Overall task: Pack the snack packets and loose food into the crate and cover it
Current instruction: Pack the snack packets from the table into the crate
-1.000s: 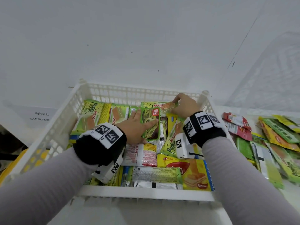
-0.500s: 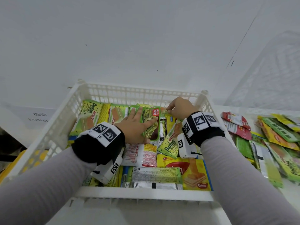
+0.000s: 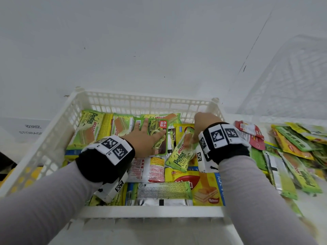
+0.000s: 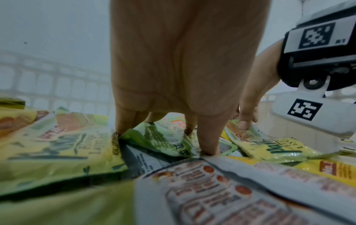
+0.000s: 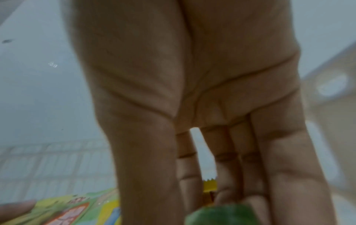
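Inside the white crate (image 3: 53, 137) on the table (image 3: 307, 206), my left hand (image 3: 143, 138) still presses flat, fingers spread, on the green noodle packet (image 3: 155, 131). My right hand (image 3: 203, 124) has drawn back from the far wall since a second ago and now pinches the upper end of a tilted Pandan wafer packet (image 3: 180, 154). More packets (image 3: 292, 152) lie heaped beside the crate.

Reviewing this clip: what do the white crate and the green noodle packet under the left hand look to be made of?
Crate: likely rigid moulded plastic, matte off-white, judging by its uniform lattice walls. Green noodle packet: thin glossy printed film, probably plastic, creased and shiny beneath the left hand.
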Demonstrator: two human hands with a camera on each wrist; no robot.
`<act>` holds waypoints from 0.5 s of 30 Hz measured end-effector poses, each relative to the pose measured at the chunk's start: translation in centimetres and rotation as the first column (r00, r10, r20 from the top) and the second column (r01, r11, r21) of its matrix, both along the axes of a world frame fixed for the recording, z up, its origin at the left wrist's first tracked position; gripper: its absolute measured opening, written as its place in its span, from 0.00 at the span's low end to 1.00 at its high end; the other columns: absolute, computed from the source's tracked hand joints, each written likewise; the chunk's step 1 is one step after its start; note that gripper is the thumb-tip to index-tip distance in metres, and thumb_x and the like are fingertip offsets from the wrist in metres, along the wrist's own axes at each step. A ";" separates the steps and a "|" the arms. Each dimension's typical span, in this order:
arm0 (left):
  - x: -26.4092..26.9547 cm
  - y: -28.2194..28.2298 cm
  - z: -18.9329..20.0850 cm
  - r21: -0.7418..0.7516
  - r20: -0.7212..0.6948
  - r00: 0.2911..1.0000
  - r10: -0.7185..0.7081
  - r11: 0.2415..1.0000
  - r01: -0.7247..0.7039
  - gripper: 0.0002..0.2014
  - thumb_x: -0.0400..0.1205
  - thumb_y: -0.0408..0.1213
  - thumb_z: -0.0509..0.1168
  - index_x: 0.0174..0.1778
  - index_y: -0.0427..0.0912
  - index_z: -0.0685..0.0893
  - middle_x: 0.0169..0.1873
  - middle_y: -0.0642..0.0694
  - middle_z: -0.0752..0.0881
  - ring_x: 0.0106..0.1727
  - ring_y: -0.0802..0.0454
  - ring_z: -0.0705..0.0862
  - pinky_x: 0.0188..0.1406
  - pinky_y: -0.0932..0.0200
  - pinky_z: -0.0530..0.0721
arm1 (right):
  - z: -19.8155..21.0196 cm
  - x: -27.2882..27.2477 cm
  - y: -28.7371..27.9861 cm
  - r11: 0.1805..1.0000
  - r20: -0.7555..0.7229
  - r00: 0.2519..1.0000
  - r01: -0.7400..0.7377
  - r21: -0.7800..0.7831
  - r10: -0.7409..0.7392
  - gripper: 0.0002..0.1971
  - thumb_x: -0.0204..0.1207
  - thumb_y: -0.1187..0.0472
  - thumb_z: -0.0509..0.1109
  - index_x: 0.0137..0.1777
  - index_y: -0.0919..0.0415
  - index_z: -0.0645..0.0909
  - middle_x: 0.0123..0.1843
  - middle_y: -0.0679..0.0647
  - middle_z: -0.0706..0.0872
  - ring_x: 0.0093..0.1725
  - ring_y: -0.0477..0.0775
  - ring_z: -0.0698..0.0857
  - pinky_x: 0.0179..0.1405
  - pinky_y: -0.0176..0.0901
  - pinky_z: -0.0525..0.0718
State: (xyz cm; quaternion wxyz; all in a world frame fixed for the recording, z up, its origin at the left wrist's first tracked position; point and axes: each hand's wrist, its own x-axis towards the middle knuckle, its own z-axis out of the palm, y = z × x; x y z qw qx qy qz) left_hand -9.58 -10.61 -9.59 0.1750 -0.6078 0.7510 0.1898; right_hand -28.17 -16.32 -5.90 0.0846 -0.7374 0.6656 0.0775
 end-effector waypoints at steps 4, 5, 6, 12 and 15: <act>-0.1 0.1 0.1 0.009 0.008 1.000 0.009 1.000 -0.009 0.36 0.84 0.54 0.55 0.79 0.65 0.35 0.77 0.34 0.26 0.79 0.26 0.35 0.77 0.29 0.54 | 0.4 0.2 -0.3 0.996 0.008 0.999 -0.041 0.081 0.040 0.06 0.74 0.67 0.70 0.37 0.64 0.77 0.39 0.56 0.81 0.40 0.56 0.81 0.33 0.39 0.75; -0.1 0.1 0.1 0.007 0.008 1.000 0.004 1.000 -0.004 0.36 0.84 0.55 0.55 0.79 0.65 0.35 0.77 0.34 0.26 0.79 0.25 0.35 0.77 0.29 0.54 | 0.8 0.1 -0.3 0.997 0.035 0.999 -0.036 0.066 0.034 0.03 0.74 0.67 0.70 0.40 0.66 0.80 0.42 0.57 0.83 0.46 0.57 0.83 0.39 0.39 0.79; 0.0 0.1 0.1 0.004 0.009 1.000 -0.003 1.000 0.003 0.36 0.84 0.55 0.55 0.79 0.65 0.35 0.78 0.34 0.27 0.79 0.25 0.35 0.77 0.29 0.55 | 1.1 0.0 -0.5 1.000 0.078 0.997 -0.024 0.004 0.024 0.03 0.74 0.68 0.69 0.46 0.67 0.83 0.47 0.58 0.85 0.51 0.58 0.83 0.48 0.41 0.81; 0.4 0.1 0.1 -0.003 0.001 1.000 -0.022 1.000 0.022 0.37 0.83 0.57 0.55 0.79 0.65 0.35 0.78 0.35 0.27 0.79 0.26 0.36 0.77 0.28 0.54 | 2.3 0.2 0.0 0.918 0.181 0.984 0.080 -0.389 -0.009 0.16 0.73 0.65 0.71 0.60 0.62 0.80 0.61 0.62 0.77 0.63 0.62 0.75 0.60 0.51 0.79; 0.3 0.1 -0.1 -0.022 0.003 1.000 -0.029 0.999 0.029 0.37 0.83 0.57 0.55 0.79 0.65 0.35 0.78 0.34 0.27 0.79 0.26 0.35 0.77 0.30 0.54 | 1.9 0.6 0.6 0.936 0.099 0.993 -0.022 -0.351 0.060 0.11 0.75 0.68 0.67 0.57 0.62 0.81 0.58 0.59 0.83 0.59 0.60 0.80 0.67 0.52 0.77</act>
